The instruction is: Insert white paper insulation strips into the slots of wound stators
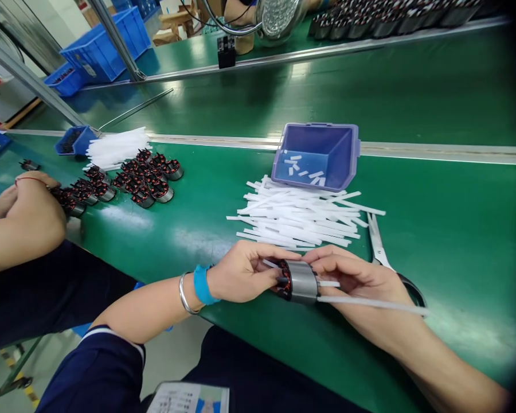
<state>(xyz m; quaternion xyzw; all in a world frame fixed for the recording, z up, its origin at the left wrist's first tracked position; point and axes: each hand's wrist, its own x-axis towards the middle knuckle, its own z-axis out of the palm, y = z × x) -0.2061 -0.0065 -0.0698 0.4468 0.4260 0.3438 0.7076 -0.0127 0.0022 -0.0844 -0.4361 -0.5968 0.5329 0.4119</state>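
You hold a grey motor core [303, 281] between your two hands, just above the near side of the green bench [464, 241]. Your left hand [241, 272] is narrowed on the core's left end, thumb and fingers closed at the dark and copper-coloured windings; a bit of white shows between them. Your right hand [365, 281] curls its bent fingers around the opposite end (its thumb is hard to make out, so you cannot tell whether it also pinches a strip). From that right end a long white strip [370, 304] sticks out across your palm, with a shorter white piece [329, 284] just above it.

Beyond your hands lies a loose heap of white strips [301, 215], most of them lying crosswise. Against its far edge stands a purple-blue bin [346, 155] with small white cut pieces [294, 163] inside. The scissors [378, 246] lie to the right of the heap, their black handle partly behind your right hand.

Further left on the bench, a group of similar cores [144, 183] sits beside a stack of white lengths [118, 148] and a small blue bin [86, 137]. At the far left, a co-worker's arm [34, 229] reaches over the bench near more cores.
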